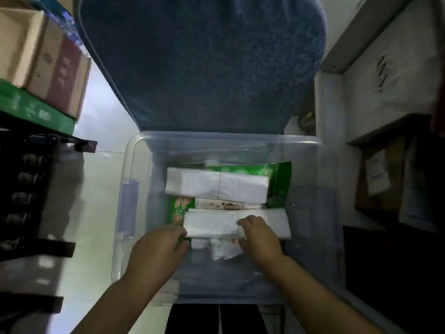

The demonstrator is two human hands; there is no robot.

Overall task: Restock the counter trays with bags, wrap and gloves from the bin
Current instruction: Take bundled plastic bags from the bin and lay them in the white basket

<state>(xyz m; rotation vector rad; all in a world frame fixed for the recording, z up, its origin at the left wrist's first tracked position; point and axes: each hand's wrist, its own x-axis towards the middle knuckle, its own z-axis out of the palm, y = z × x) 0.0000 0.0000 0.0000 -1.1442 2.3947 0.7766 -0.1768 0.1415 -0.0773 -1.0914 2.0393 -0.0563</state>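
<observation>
At the upper left of the frame, cardboard boxes point(43, 54) are stacked on a flat green box point(31, 107). Below these a black crate point(24, 189) fills the left edge. A strip of pale floor point(101, 160) runs between the crate and the clear plastic bin point(228, 138), which takes up the centre of the frame. Its blue lid point(204, 68) stands raised behind it.

The left hand point(159, 247) reaches into the bin from the lower left. Its fingers point(179, 233) are curled together against the left end of the near white pack point(212, 224), with the thumb tucked at the pack's near edge. This pack lies across the lower middle of the bin, on top of other packets. A green printed packet point(179, 210) shows just beyond the pack's left corner, and a pale patterned packet point(226, 204) lies just past the pack's far edge. A small crumpled clear packet point(224, 249) sits under the near edge, between the two hands.

Farther back in the bin, a second white pack point(216, 186) lies across a larger green bag point(279, 179).

The right hand point(262, 237) grips the near white pack right of its middle. Its fingers point(248, 221) are bent over the top face and the thumb is at the near edge, so the pack is pinched between them.

At the right of the frame, a shelf holds a white box point(390, 75). Lower down stands a brown carton point(378, 174) bearing a label, which is blurred.
</observation>
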